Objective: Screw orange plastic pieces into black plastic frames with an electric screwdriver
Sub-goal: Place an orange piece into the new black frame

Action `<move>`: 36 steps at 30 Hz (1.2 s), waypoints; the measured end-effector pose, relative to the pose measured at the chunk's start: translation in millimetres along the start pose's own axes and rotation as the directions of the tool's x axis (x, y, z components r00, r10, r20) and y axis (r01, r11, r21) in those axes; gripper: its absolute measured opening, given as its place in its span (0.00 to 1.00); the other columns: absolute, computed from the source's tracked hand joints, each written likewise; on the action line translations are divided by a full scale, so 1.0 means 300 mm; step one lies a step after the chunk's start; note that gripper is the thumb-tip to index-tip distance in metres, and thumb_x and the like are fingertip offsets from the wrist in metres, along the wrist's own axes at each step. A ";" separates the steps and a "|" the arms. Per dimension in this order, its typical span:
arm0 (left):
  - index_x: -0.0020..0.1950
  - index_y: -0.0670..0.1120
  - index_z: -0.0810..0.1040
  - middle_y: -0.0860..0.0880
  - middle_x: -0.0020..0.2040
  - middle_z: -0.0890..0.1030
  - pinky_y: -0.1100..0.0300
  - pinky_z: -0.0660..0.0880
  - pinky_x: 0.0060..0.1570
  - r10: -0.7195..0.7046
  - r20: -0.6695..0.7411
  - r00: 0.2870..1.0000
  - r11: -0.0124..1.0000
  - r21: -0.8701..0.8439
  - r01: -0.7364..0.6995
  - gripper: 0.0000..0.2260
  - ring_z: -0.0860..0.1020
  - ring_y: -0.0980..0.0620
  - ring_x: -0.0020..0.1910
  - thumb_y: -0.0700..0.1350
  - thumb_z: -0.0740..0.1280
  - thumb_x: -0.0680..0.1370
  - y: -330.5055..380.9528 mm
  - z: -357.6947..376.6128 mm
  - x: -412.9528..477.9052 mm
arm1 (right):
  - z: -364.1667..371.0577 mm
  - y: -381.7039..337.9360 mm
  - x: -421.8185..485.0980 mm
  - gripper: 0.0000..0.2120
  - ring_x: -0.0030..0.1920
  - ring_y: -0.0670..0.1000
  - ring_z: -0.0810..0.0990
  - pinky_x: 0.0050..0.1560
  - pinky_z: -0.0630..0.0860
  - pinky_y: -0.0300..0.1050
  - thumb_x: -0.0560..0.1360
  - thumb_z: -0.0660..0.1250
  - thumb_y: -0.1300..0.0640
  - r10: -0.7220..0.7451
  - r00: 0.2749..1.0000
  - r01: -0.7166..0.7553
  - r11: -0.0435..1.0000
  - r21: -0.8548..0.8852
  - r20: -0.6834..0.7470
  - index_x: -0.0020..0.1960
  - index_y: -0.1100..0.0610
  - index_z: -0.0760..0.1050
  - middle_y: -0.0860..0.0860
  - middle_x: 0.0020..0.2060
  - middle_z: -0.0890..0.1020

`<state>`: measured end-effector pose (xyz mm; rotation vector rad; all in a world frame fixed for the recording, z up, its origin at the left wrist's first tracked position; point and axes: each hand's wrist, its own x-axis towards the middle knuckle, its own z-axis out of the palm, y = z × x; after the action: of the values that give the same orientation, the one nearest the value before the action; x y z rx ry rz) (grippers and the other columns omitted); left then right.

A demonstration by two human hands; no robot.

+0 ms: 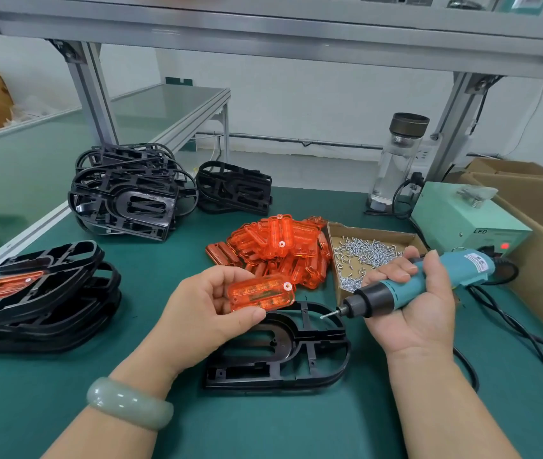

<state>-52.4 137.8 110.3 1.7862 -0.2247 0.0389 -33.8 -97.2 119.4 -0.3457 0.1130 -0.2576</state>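
While black frame [326, 339] lies flat on green table [263, 425] | left hand [204, 313] fingers pinch orange piece [260, 294] over its far end | right hand [412, 316] fingers curled round electric screwdriver [406, 289], bit toward frame.

Before you lies a workbench [263, 425] covered with a dark green mat; over it runs a grey metal shelf [263, 34], carried on slanted metal posts [88, 91] at your left and right; behind stands a plain white wall [313, 101], a thin pipe [296, 139] running low along it; a second table [164, 104] with a pale glossy top adjoins at your left; open cardboard boxes [525, 190] stand at your right; the light is even and soft.
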 end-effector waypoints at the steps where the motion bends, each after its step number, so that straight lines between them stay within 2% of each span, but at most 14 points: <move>1: 0.49 0.52 0.80 0.47 0.43 0.85 0.48 0.79 0.48 -0.004 0.009 1.000 1.000 0.004 0.004 0.18 0.79 0.40 0.39 0.46 0.76 0.61 0.003 0.000 -0.001 | 0.000 -0.001 0.000 0.07 0.25 0.40 0.70 0.31 0.71 0.34 0.72 0.65 0.49 -0.003 1.000 0.003 1.000 -0.002 0.000 0.43 0.52 0.72 0.43 0.27 0.70; 4: 0.49 0.50 0.80 0.47 0.43 0.85 0.48 0.78 0.46 -0.021 0.027 0.999 1.000 0.007 0.021 0.18 0.78 0.46 0.38 0.47 0.76 0.61 0.009 0.002 -0.003 | 0.000 0.001 0.000 0.07 0.25 0.40 0.70 0.31 0.70 0.34 0.72 0.65 0.49 -0.006 1.000 0.006 1.000 -0.007 -0.003 0.43 0.52 0.72 0.43 0.28 0.70; 8: 0.50 0.49 0.80 0.47 0.43 0.85 0.51 0.78 0.45 -0.045 0.046 0.998 0.999 0.009 0.045 0.18 0.77 0.48 0.38 0.46 0.76 0.61 0.008 0.000 -0.003 | -0.001 0.001 0.002 0.07 0.25 0.40 0.70 0.31 0.71 0.34 0.71 0.65 0.49 -0.004 1.000 0.004 1.000 -0.007 -0.007 0.43 0.52 0.72 0.43 0.28 0.70; 11: 0.50 0.48 0.80 0.47 0.42 0.85 0.58 0.78 0.42 -0.037 0.082 0.996 0.999 0.035 0.034 0.18 0.78 0.50 0.37 0.40 0.79 0.64 0.003 -0.011 -0.003 | -0.002 0.001 0.005 0.07 0.25 0.40 0.70 0.32 0.70 0.33 0.71 0.65 0.49 -0.001 1.000 0.001 1.000 -0.007 -0.001 0.43 0.52 0.72 0.43 0.28 0.70; 13: 0.50 0.49 0.80 0.48 0.42 0.85 0.62 0.78 0.40 -0.037 0.117 0.992 0.997 0.069 0.029 0.16 0.78 0.52 0.35 0.37 0.78 0.66 0.000 -0.023 -0.005 | -0.004 0.000 0.006 0.07 0.25 0.40 0.70 0.32 0.70 0.33 0.71 0.66 0.49 0.002 1.000 -0.002 1.000 -0.010 0.002 0.42 0.51 0.72 0.43 0.27 0.70; 18: 0.48 0.51 0.80 0.51 0.39 0.84 0.66 0.75 0.35 -0.069 0.172 0.983 0.977 0.211 0.032 0.15 0.75 0.58 0.30 0.40 0.78 0.66 -0.005 -0.047 -0.007 | -0.008 -0.003 0.007 0.07 0.25 0.40 0.70 0.32 0.69 0.33 0.71 0.66 0.49 0.002 1.000 -0.002 1.000 0.000 0.005 0.42 0.52 0.72 0.43 0.27 0.70; 23: 0.48 0.51 0.80 0.48 0.41 0.84 0.65 0.76 0.36 -0.112 0.209 0.971 0.960 0.275 0.051 0.15 0.76 0.57 0.31 0.40 0.78 0.65 -0.009 -0.052 -0.008 | -0.009 -0.002 0.009 0.07 0.25 0.41 0.71 0.32 0.70 0.33 0.71 0.66 0.49 0.003 1.000 -0.003 1.000 0.006 0.002 0.42 0.52 0.72 0.43 0.28 0.71; 27: 0.47 0.55 0.79 0.57 0.34 0.81 0.70 0.71 0.31 -0.069 0.198 0.978 0.910 0.414 -0.020 0.16 0.71 0.60 0.26 0.44 0.79 0.64 -0.003 -0.054 -0.016 | -0.009 -0.003 0.008 0.07 0.25 0.41 0.71 0.32 0.71 0.33 0.71 0.66 0.49 0.006 1.000 -0.006 1.000 0.008 0.001 0.42 0.52 0.72 0.43 0.28 0.70; 29: 0.46 0.58 0.80 0.58 0.33 0.79 0.71 0.69 0.32 -0.020 0.185 0.982 0.869 0.489 -0.074 0.16 0.70 0.59 0.28 0.47 0.79 0.62 0.002 -0.057 -0.018 | -0.008 -0.003 0.008 0.07 0.25 0.41 0.71 0.32 0.71 0.33 0.71 0.66 0.49 0.008 1.000 -0.008 1.000 0.010 0.002 0.42 0.52 0.72 0.43 0.28 0.71; 31: 0.45 0.61 0.81 0.56 0.37 0.77 0.71 0.69 0.36 0.024 0.179 0.984 0.843 0.525 -0.116 0.16 0.72 0.58 0.34 0.50 0.80 0.61 0.001 -0.064 -0.018 | -0.008 -0.003 0.007 0.07 0.25 0.41 0.71 0.32 0.71 0.33 0.71 0.66 0.49 0.010 1.000 -0.010 1.000 0.010 0.003 0.42 0.52 0.72 0.43 0.28 0.71; 36: 0.42 0.67 0.78 0.57 0.42 0.75 0.72 0.69 0.40 0.007 0.209 0.978 0.810 0.572 -0.128 0.14 0.73 0.62 0.41 0.54 0.78 0.61 -0.009 -0.079 -0.015 | -0.008 -0.003 0.005 0.07 0.25 0.41 0.71 0.32 0.71 0.33 0.71 0.66 0.49 0.010 1.000 -0.010 1.000 0.005 0.000 0.42 0.52 0.72 0.43 0.28 0.70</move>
<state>-54.2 161.9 112.3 2.4045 -0.4595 -0.0223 -33.0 -99.3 117.3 -0.3403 0.1138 -0.2481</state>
